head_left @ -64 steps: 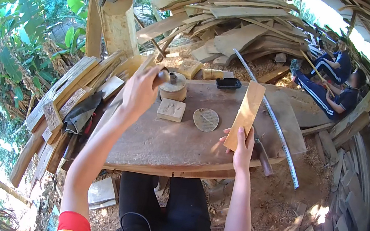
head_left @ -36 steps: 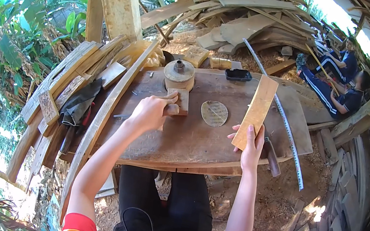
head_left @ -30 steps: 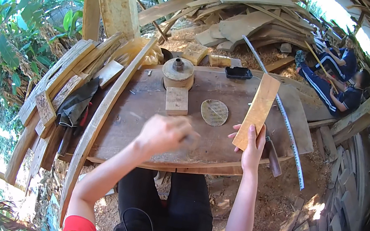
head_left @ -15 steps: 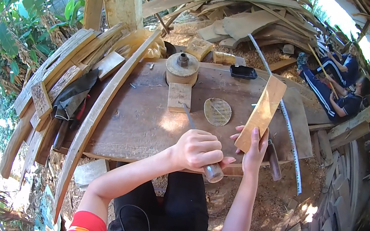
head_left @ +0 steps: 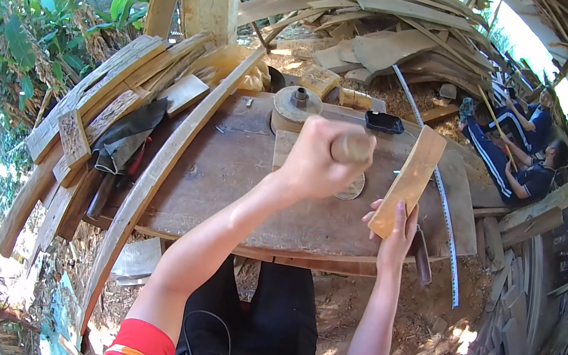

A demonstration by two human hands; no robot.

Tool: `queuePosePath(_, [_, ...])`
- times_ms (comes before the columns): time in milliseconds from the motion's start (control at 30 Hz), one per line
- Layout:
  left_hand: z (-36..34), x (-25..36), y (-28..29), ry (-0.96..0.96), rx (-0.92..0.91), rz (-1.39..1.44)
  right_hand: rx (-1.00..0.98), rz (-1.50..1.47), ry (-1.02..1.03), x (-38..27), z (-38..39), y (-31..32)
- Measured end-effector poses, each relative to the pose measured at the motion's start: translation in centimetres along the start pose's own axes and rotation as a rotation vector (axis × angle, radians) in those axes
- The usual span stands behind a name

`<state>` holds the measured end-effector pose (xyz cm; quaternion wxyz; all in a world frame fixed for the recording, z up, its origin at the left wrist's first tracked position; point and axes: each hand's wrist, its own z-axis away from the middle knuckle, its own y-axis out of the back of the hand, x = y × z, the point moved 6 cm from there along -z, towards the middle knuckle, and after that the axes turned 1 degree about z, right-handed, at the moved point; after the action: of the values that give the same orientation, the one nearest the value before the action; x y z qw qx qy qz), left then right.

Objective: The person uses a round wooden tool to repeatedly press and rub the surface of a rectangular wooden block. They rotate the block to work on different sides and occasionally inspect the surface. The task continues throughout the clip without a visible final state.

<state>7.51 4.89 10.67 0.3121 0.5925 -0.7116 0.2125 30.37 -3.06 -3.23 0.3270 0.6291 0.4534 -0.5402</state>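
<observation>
My left hand (head_left: pixel 322 157) is raised over the workbench (head_left: pixel 221 189), fist closed around a tool with a rounded wooden handle (head_left: pixel 353 148). The handle's butt end points up at me; the rest of the tool is hidden behind the fist. Beyond that hand, a small square wood block (head_left: pixel 281 148) shows in part, against a round wooden piece with a metal fitting (head_left: pixel 296 107). A flat oval disc (head_left: pixel 353 188) is partly covered by the fist. In my right hand (head_left: pixel 396 231), a long rectangular wooden block (head_left: pixel 412 177) stands tilted, gripped at its lower end.
Beside my right hand lies another handled tool (head_left: pixel 422 263), near a long white measuring strip (head_left: pixel 447 214). A black tray (head_left: pixel 385 122) sits at the bench's back. A long curved plank (head_left: pixel 168 165) and stacked boards (head_left: pixel 96 99) border the left. Two people (head_left: pixel 530 160) sit far right.
My left hand has lifted up and away from me with the tool, turning its butt toward me; its metal shaft no longer shows. The right hand keeps holding the wooden block.
</observation>
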Motion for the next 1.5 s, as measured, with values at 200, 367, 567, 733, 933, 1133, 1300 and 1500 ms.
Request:
queuePosePath(200, [-0.6,-0.9,3.4,0.093,0.149,0.045,0.185,0.006,0.566,-17.2,4.0,-0.5])
queuePosePath(367, [-0.8,-1.0,1.8,0.036,0.068,0.082,0.005,0.362,0.615,-22.0,5.8,-3.8])
queuePosePath(567, [-0.7,-1.4,2.0,0.053,0.075,0.033,-0.12,0.548,0.716,-24.6,7.6,-5.5])
queuePosePath(733, [-1.2,-1.8,1.5,0.071,0.061,0.063,-0.127,0.645,0.687,-24.3,7.3,-5.1])
queuePosePath(933, [-1.5,-1.6,2.6,0.055,0.096,0.044,0.011,0.69,0.845,-25.2,7.4,-4.1])
queuePosePath(1133, [-0.9,-0.4,2.1,-0.217,0.181,-0.062,-0.301,0.926,0.576,-23.2,7.0,-8.7])
queuePosePath(1300, [0.0,-1.2,0.0,0.049,-0.017,0.009,-0.094,0.462,0.656,-21.4,8.1,-4.7])
queuePosePath(1500, [1.1,-0.6,0.2,-0.057,-0.051,-0.034,0.048,0.641,0.742,-20.9,10.6,-3.8])
